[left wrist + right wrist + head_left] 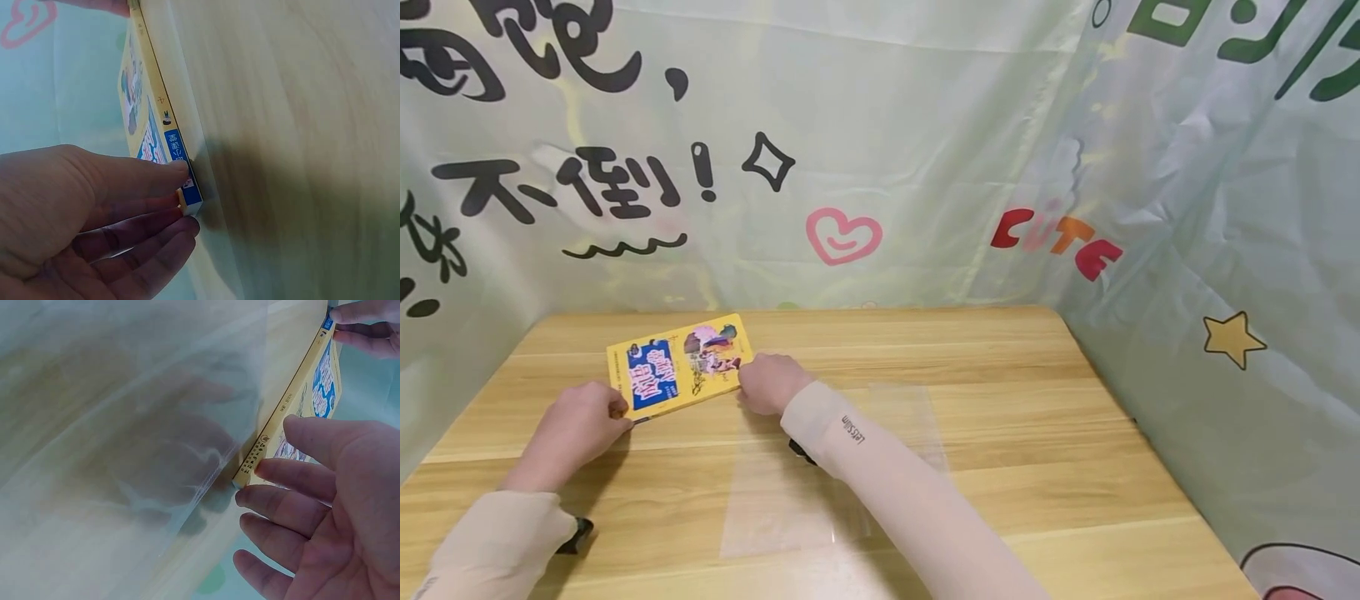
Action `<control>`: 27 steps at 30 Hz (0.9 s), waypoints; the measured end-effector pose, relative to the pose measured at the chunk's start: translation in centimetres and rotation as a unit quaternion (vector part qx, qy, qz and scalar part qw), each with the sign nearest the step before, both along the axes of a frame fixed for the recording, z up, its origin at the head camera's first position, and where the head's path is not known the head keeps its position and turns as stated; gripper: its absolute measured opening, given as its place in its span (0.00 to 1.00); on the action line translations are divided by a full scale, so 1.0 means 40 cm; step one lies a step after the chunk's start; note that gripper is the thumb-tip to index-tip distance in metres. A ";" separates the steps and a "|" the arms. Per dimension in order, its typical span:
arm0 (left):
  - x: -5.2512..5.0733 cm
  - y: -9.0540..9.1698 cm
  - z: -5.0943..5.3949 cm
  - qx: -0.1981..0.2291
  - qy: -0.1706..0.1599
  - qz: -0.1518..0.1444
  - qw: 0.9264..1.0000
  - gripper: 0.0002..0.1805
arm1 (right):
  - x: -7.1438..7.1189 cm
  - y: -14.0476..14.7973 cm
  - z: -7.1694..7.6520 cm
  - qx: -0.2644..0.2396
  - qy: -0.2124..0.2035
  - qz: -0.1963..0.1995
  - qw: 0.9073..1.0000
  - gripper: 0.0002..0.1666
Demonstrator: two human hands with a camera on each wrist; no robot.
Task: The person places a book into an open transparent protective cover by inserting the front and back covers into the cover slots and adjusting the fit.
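A yellow book (681, 367) with a blue title block and a colourful picture lies at a slant on the far left of the table. My left hand (580, 421) pinches its near left corner; in the left wrist view the thumb (178, 169) presses the spine (164, 100) and the fingers bend against the short end. At the book's right end is my right hand (771, 383). The right wrist view shows its fingers (281, 503) loosely extended, with fingertips touching the end of the spine (281, 412).
A clear plastic sheet or sleeve (760, 500) lies on the wooden table (1037, 433), partly under the right forearm. Printed cloth (925, 125) hangs along the back and right side of the table. Black bands (576, 536) show at both wrists.
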State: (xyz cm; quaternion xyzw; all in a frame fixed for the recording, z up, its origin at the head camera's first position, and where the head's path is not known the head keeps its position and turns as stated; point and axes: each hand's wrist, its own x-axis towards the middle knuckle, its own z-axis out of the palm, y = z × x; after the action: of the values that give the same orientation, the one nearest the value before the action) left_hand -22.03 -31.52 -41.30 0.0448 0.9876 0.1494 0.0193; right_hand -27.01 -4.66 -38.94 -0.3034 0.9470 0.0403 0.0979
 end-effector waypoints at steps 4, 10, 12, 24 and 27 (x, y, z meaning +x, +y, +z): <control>0.000 -0.010 -0.002 -0.001 0.003 -0.002 1.000 0.12 | 0.007 -0.004 0.001 0.004 0.004 0.005 1.000 0.17; -0.002 -0.021 -0.001 -0.005 -0.009 0.011 1.000 0.13 | 0.019 -0.009 0.003 0.008 0.014 0.020 1.000 0.16; -0.003 -0.025 -0.001 -0.003 -0.016 0.015 1.000 0.13 | 0.023 -0.010 0.003 0.009 0.019 0.029 0.999 0.16; -0.002 -0.051 0.001 -0.004 -0.031 0.032 0.999 0.13 | 0.044 -0.026 0.005 0.013 0.025 0.058 0.998 0.14; -0.004 -0.060 -0.001 -0.006 -0.030 0.031 0.999 0.14 | 0.050 -0.032 0.005 0.016 0.028 0.063 0.997 0.13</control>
State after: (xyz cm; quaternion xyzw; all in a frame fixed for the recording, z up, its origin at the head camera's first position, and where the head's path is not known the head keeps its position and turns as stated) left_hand -22.19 -33.91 -41.34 0.0099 0.9884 0.1448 0.0444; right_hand -25.03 -5.93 -38.74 -0.3599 0.9275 0.0699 0.0733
